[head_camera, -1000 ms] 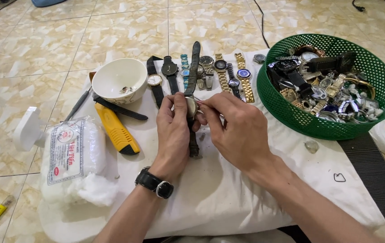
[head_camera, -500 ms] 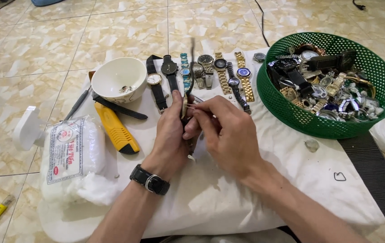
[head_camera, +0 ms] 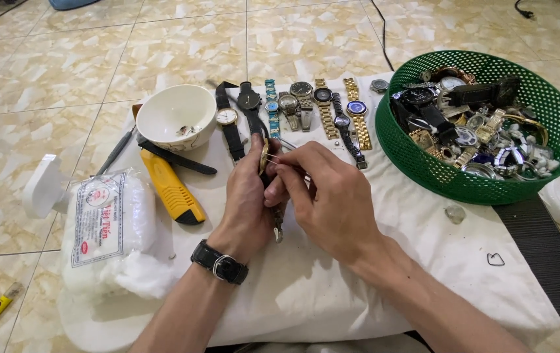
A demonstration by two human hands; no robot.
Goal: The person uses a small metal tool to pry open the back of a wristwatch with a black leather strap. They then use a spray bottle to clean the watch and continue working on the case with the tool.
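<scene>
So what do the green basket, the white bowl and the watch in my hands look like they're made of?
Green basket: likely moulded plastic, with an even colour and a lattice wall. White bowl: probably glazed ceramic, smooth and faintly glossy, though it could be plastic. Watch held in the left hand: gold-toned metal case by its sheen; the rest is hidden.

White cloth (head_camera: 332,287) spread over tiled floor (head_camera: 51,72). On cloth: white bowl (head_camera: 175,116), row of wristwatches (head_camera: 306,111), yellow-handled tool (head_camera: 170,188), cotton wool pack (head_camera: 111,225), green basket (head_camera: 424,163) full of watches. Yellow lighter, probably, (head_camera: 0,306) sits on bare tiles.
</scene>
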